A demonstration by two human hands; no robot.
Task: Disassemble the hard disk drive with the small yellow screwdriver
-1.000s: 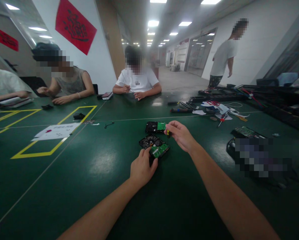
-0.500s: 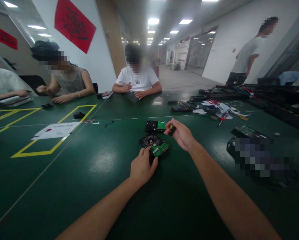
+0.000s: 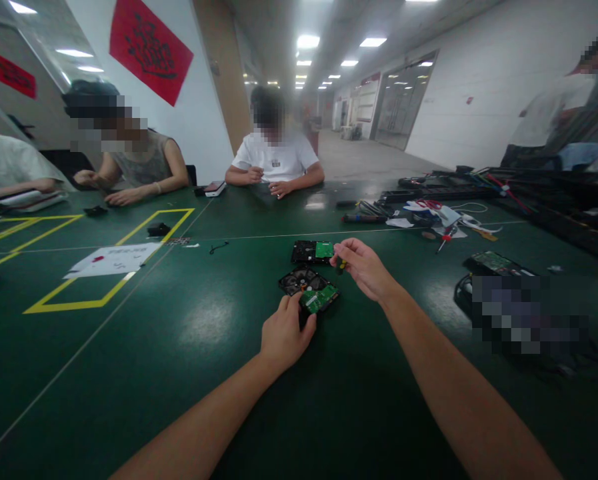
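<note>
A black hard drive with a green circuit board lies face up on the green table. My left hand grips its near edge, fingers curled on it. My right hand hovers just right of and above the drive, closed on a small screwdriver with a yellow and black handle. A second hard drive with a green board lies flat just behind the first, beside my right fingertips.
Three people sit at the far side, hands on the table. Another person stands at the far right. Yellow tape rectangles and a white paper lie on the left. Tools, cables and another circuit board clutter the right.
My right hand has turned the screwdriver slightly between its fingers and stayed over the drives. My left hand has not moved. The standing person has walked further right.
</note>
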